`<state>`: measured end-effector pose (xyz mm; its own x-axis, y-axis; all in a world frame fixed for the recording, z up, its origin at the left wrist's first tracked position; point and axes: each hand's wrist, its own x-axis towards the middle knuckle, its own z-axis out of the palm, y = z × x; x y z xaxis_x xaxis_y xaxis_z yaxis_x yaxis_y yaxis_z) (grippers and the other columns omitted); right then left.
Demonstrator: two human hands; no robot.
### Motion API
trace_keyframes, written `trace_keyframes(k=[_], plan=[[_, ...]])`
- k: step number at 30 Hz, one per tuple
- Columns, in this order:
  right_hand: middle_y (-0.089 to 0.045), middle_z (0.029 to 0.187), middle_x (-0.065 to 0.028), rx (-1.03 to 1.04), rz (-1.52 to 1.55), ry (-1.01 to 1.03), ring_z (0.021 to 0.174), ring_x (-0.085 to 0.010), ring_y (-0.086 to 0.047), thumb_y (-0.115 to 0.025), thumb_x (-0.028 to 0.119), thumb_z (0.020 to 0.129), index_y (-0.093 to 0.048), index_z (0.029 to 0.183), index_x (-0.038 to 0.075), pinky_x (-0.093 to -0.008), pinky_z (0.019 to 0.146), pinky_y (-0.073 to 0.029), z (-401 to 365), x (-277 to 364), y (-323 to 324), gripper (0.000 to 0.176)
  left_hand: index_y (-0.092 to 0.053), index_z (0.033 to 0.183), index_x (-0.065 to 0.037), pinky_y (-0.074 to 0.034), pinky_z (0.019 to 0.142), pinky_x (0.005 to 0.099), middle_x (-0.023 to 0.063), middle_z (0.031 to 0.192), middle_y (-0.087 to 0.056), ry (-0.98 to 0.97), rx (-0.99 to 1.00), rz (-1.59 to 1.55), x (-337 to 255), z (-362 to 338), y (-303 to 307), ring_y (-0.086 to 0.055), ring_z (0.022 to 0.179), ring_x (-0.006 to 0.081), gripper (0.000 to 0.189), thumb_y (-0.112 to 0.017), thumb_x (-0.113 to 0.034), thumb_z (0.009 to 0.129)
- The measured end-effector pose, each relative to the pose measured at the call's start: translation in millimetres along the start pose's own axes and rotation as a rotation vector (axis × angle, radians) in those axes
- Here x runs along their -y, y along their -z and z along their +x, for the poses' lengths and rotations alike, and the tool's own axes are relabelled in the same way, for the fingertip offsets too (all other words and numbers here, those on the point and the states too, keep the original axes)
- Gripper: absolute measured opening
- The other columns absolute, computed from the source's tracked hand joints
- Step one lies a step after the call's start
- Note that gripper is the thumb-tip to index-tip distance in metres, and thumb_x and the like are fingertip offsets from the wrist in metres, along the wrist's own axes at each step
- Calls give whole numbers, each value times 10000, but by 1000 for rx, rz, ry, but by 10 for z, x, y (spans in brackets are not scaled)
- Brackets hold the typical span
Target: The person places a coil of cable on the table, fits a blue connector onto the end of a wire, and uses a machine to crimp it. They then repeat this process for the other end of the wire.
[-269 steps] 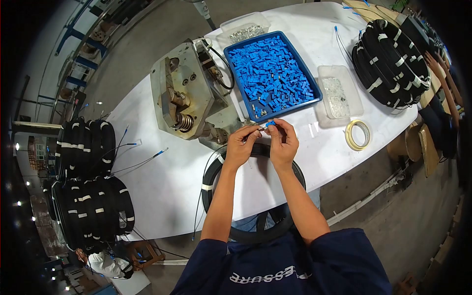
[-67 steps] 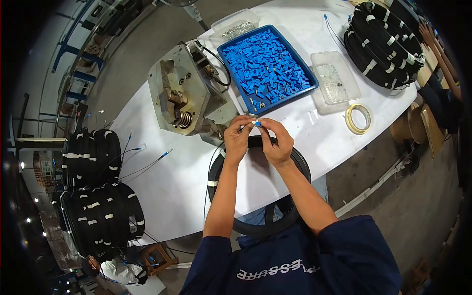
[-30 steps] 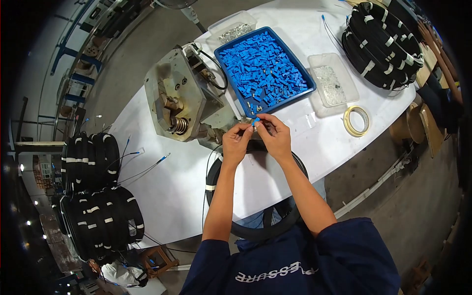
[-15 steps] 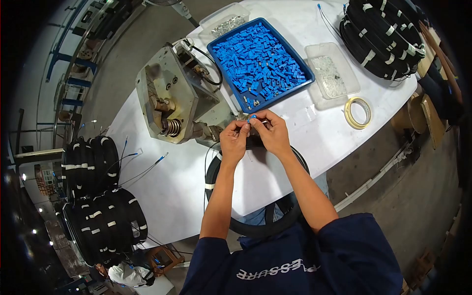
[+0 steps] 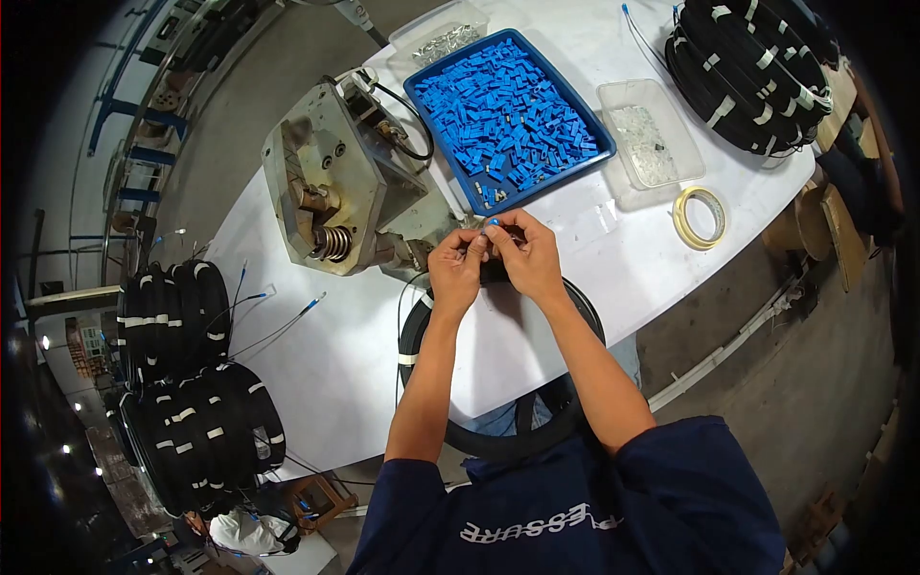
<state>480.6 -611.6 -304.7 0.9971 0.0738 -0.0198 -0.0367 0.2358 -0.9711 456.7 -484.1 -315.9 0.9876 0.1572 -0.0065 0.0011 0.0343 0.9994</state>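
Observation:
My left hand (image 5: 454, 270) and my right hand (image 5: 533, 261) meet in front of the blue tray, fingertips pinched together. Between the right thumb and fingers shows a small blue connector (image 5: 494, 223), mostly covered. A thin black cable (image 5: 401, 311) curves up from the coil to my left hand, whose fingers are closed on it; its end is hidden. Below my wrists lies the black cable coil (image 5: 410, 337), banded with white tape, partly on the table and partly over my lap. Many blue connector housings (image 5: 508, 115) fill the blue tray (image 5: 596, 153) just beyond my hands.
A metal press (image 5: 355, 182) stands left of the tray. Clear plastic boxes of small parts (image 5: 652, 144) (image 5: 443, 43) flank it. A tape roll (image 5: 699, 218) lies at right. Taped cable coils (image 5: 201, 436) (image 5: 747, 77) are stacked at left and far right.
Both hands remain pinched together at nearly the same spot. The fingers have shifted slightly around the blue connector, and the view has moved a little.

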Motion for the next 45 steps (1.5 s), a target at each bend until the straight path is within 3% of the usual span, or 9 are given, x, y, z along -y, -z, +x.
trace_keyframes(k=[13,24,34,39,45], plan=[[-660,725,-74,105,-145,47,614,-110,-627,-651,69,909,-622,893,-43,-237,554,-480,26,-24,90,117,-674,952,34,-428,636,198,-3,766,-616,-21,-15,57,48,-4,10,-517,693,53,95,-643,-56,945],[-640,764,-66,-50,-32,175,659,-99,-607,-647,72,918,-622,905,-47,-238,592,-505,-3,-118,77,122,-683,1023,34,-476,699,194,21,862,-662,-10,44,-40,-102,18,-61,-578,766,62,127,-651,-60,942],[-635,746,-79,-25,-61,183,643,-103,-603,-658,92,909,-622,882,-45,-252,555,-469,7,-176,105,144,-660,980,40,-496,716,206,37,886,-670,3,33,-44,-32,-18,7,-605,787,71,95,-656,-44,935],[-638,716,-82,5,-95,83,578,-94,-592,-654,89,911,-619,873,-44,-242,530,-463,-18,-112,104,143,-658,965,40,-486,704,201,31,862,-662,-43,46,72,85,-1,59,-593,766,66,77,-646,-32,938],[-650,720,-72,-35,-3,97,587,-90,-601,-649,79,916,-618,872,-48,-234,533,-479,-19,-109,9,138,-654,963,63,-497,709,228,56,842,-661,-50,38,-34,0,-21,-17,-597,752,94,63,-633,15,927]])
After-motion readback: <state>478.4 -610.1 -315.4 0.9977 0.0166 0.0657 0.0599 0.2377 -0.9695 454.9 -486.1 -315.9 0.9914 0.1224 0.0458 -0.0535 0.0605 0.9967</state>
